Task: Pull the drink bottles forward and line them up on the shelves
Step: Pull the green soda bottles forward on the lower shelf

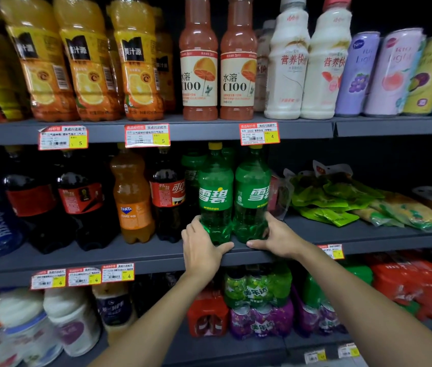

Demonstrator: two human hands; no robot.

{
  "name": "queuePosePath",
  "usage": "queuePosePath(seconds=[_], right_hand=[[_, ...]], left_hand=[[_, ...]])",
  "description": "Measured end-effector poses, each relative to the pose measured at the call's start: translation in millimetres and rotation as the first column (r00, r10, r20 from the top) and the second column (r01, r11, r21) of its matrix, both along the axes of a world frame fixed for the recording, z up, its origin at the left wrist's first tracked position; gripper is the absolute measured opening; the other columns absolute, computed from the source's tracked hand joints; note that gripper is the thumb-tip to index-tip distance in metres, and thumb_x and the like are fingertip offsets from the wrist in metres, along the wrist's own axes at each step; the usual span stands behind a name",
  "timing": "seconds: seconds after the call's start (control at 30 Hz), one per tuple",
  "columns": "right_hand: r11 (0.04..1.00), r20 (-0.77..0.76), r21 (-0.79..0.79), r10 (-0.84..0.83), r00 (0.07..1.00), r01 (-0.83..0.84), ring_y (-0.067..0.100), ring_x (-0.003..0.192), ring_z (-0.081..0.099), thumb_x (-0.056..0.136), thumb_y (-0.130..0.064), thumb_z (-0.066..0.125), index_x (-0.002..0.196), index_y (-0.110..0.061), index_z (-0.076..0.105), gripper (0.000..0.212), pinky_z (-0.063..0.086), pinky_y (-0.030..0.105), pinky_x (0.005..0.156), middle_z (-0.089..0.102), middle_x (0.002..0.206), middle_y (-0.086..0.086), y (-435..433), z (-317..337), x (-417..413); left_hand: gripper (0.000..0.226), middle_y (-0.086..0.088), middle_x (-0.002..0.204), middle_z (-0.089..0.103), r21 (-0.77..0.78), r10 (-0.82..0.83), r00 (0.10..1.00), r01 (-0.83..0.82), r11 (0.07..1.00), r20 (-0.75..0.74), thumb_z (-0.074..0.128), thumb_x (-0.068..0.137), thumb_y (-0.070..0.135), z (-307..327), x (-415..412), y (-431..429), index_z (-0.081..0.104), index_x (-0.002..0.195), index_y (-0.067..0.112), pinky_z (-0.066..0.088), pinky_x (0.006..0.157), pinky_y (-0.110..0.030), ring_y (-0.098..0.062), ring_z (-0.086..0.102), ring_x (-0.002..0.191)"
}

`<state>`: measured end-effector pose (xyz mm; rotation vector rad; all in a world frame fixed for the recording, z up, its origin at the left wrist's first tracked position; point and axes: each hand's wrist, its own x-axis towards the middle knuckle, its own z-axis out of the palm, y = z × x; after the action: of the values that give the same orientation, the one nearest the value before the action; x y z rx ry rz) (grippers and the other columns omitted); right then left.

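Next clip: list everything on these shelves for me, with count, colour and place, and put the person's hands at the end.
Orange juice bottles: three in front, yellow-orange, top shelf left.
C100 bottles: two, pinkish-orange, top shelf centre.
Milk drink bottles: two in front, white, top shelf right of centre.
RIO cans: at least four, pastel, top shelf right.
Cola bottles: three in front, dark with red labels, middle shelf left.
Fanta bottle: one, orange, middle shelf.
Sprite bottles: two in front, green, middle shelf centre.
Snack packets: a pile, green and yellow, middle shelf right.
Can multipacks: several, green, purple, red, bottom shelf.
Left hand: on left Sprite's base.
Right hand: on right Sprite's base.
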<state>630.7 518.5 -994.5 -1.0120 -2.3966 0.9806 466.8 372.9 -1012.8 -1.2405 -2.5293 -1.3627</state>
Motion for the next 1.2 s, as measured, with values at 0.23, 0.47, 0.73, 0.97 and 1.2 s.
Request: queuePosePath(seconds=[0.23,0.47,0.73,0.97,1.2], right_hand=[[0.998,0.006,-0.064,0.027,1.000,-0.027,0.014,0.120,0.060,0.075,-0.040,0.087,0.149,-0.030,0.033,0.092,0.046,0.040,0.109,0.062,0.134,-0.006,7.7,-1.5,0.9],[1.000,0.027,0.007,0.021,0.999,-0.021,0.011,0.133,0.047,0.078,-0.044,0.085,0.157,-0.029,0.020,0.103,0.037,0.029,0.111,0.047,0.149,-0.008,7.0,-2.3,1.8],[0.999,0.016,0.043,0.016,1.000,-0.017,0.013,0.113,0.059,0.078,-0.046,0.084,0.150,-0.029,0.031,0.090,0.046,0.028,0.097,0.060,0.133,-0.005,6.6,-4.0,3.9],[0.998,0.016,0.041,0.044,0.999,-0.045,0.010,0.118,0.058,0.079,-0.042,0.084,0.146,-0.029,0.034,0.085,0.045,0.026,0.102,0.059,0.137,-0.008,9.2,-2.3,2.4],[0.997,0.054,0.080,0.013,0.998,-0.017,0.014,0.123,0.056,0.081,-0.041,0.083,0.150,-0.024,0.031,0.089,0.041,0.023,0.098,0.055,0.143,-0.003,4.4,-0.2,1.2]], left_hand=[[0.103,-0.003,0.144,0.050,-0.019,-0.203,0.975,0.206,0.978,0.093,0.093,0.064,0.034,8.9,-23.3,-4.8,0.036,0.148,0.014,0.041,0.110,-0.039,-0.021,0.047,0.132],[0.100,-0.004,0.141,0.050,0.038,-0.175,0.980,0.172,0.984,0.093,0.094,0.061,0.039,4.7,-19.9,-7.3,0.039,0.141,0.015,0.043,0.107,-0.039,-0.021,0.047,0.131],[0.086,0.005,0.135,0.056,0.013,-0.259,0.966,0.259,0.966,0.001,0.090,0.068,0.038,3.2,-30.3,-9.0,0.044,0.140,0.024,0.044,0.104,-0.032,-0.015,0.053,0.124],[0.086,0.009,0.129,0.059,0.022,-0.269,0.963,0.268,0.963,0.032,0.091,0.066,0.040,-0.1,-34.5,-6.7,0.045,0.138,0.025,0.039,0.090,-0.019,0.001,0.047,0.107],[0.095,0.002,0.137,0.056,0.005,-0.251,0.966,0.252,0.968,0.064,0.091,0.067,0.038,2.9,-32.1,-4.7,0.041,0.145,0.018,0.046,0.105,-0.034,-0.016,0.053,0.125]])
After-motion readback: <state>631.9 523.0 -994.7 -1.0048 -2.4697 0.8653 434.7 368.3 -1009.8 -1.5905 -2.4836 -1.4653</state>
